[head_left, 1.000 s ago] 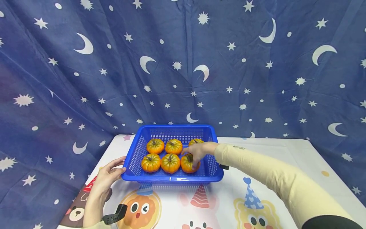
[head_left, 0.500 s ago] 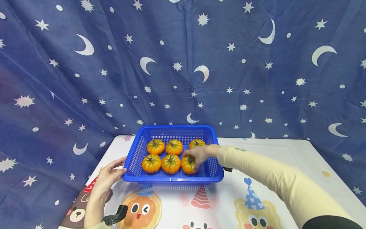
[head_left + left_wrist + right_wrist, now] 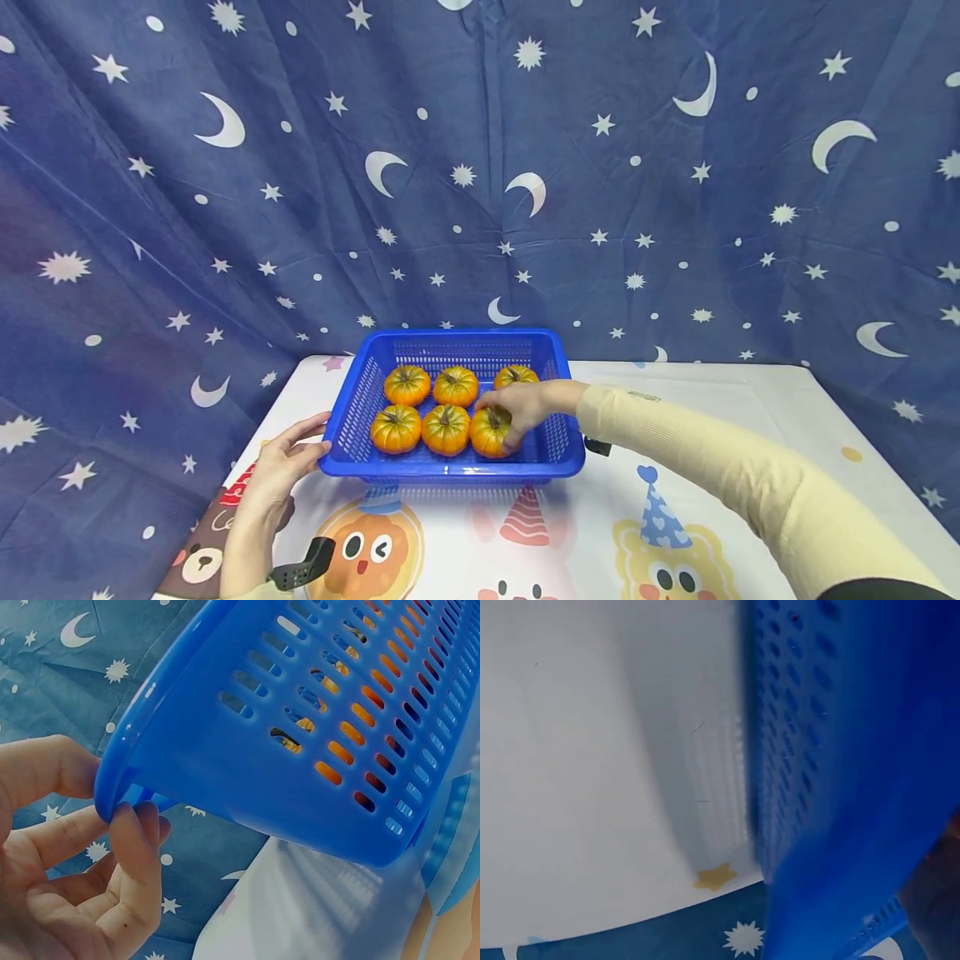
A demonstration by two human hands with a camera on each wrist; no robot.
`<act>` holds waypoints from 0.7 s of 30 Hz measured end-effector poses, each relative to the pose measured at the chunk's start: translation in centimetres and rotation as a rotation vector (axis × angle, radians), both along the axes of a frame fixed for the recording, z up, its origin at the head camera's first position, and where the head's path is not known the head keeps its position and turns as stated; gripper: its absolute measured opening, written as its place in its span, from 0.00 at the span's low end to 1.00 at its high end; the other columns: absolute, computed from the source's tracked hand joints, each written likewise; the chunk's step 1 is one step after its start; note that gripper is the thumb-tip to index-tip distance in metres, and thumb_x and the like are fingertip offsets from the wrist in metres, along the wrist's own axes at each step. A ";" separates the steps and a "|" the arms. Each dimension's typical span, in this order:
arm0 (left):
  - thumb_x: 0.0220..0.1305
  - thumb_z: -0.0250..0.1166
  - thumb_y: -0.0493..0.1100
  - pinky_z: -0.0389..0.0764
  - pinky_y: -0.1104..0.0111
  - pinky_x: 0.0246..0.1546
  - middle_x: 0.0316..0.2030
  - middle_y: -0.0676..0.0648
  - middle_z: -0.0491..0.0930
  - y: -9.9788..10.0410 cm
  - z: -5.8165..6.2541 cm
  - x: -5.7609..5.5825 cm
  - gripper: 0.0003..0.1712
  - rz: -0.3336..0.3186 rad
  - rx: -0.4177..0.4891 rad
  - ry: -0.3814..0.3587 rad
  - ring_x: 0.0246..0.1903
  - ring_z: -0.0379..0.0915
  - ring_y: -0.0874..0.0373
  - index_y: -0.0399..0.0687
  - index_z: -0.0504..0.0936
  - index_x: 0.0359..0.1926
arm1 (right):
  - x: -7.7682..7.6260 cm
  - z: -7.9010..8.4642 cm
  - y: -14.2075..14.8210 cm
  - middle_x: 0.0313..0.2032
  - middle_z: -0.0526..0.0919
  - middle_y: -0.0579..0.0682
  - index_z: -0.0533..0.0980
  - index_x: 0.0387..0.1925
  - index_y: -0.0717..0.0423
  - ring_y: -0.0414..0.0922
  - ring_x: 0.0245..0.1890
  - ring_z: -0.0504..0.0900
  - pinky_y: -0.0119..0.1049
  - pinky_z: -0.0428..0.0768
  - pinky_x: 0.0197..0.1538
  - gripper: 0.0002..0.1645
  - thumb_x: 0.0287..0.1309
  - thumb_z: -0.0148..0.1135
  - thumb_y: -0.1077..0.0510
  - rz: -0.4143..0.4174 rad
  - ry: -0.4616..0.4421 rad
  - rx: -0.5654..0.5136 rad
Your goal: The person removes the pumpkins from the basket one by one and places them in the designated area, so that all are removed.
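Note:
A blue plastic basket with slotted walls holds several orange pumpkins in two rows. My right hand reaches over the basket's right side and grips the front-right pumpkin, fingers and thumb round its top and side. Just left of it sits the middle front pumpkin. Behind the hand, the back-right pumpkin is partly hidden. At the basket's left rim, my left hand pinches the edge between thumb and fingers. In the right wrist view the basket wall hides most of that hand.
The front-left pumpkin, back-left pumpkin and back-middle pumpkin lie in the basket. Under it spreads a white tablecloth with cartoon prints. A dark blue curtain with stars and moons hangs close behind the basket.
My right hand has closed more round the front-right pumpkin, which has shifted slightly left toward the middle front pumpkin. The left hand stays on the rim.

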State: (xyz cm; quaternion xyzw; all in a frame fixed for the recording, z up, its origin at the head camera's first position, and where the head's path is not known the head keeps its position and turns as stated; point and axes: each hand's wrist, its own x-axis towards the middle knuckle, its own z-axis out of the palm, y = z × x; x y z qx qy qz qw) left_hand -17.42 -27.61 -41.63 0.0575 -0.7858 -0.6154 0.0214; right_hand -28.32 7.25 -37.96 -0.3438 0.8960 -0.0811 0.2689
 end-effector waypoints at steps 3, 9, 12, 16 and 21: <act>0.62 0.60 0.34 0.81 0.75 0.35 0.37 0.66 0.76 -0.1 -0.1 0.0 0.31 -0.001 -0.002 -0.002 0.33 0.79 0.71 0.32 0.66 0.66 | 0.4 0.4 0.1 0.59 0.74 0.50 0.64 0.66 0.44 0.46 0.58 0.72 0.45 0.67 0.68 0.44 0.47 0.73 0.49 0.005 0.005 -0.040; 0.62 0.61 0.35 0.81 0.75 0.36 0.39 0.64 0.75 -0.1 -0.1 0.0 0.32 0.007 -0.016 -0.018 0.34 0.78 0.72 0.33 0.65 0.66 | 0.8 1.5 0.4 0.57 0.75 0.51 0.65 0.66 0.48 0.47 0.57 0.73 0.44 0.69 0.65 0.45 0.45 0.72 0.50 0.031 0.040 -0.135; 0.62 0.61 0.36 0.81 0.75 0.36 0.39 0.64 0.75 -0.1 0.0 0.0 0.32 0.007 -0.026 -0.021 0.34 0.78 0.72 0.34 0.65 0.67 | 1.1 2.0 0.7 0.57 0.74 0.51 0.65 0.66 0.47 0.47 0.56 0.72 0.46 0.69 0.64 0.45 0.45 0.72 0.48 0.015 0.067 -0.162; 0.63 0.61 0.36 0.81 0.75 0.36 0.38 0.65 0.75 -0.1 0.1 -0.1 0.31 0.002 -0.026 -0.019 0.34 0.78 0.72 0.34 0.66 0.67 | 1.5 2.4 1.2 0.57 0.73 0.53 0.65 0.66 0.46 0.49 0.57 0.71 0.49 0.69 0.62 0.45 0.44 0.71 0.46 -0.016 0.099 -0.198; 0.63 0.60 0.36 0.81 0.76 0.37 0.38 0.66 0.74 0.0 0.1 -0.1 0.31 0.001 -0.026 -0.021 0.33 0.78 0.72 0.34 0.65 0.67 | 2.1 2.6 1.9 0.54 0.73 0.52 0.66 0.65 0.45 0.47 0.53 0.73 0.46 0.73 0.57 0.45 0.42 0.72 0.46 -0.049 0.121 -0.270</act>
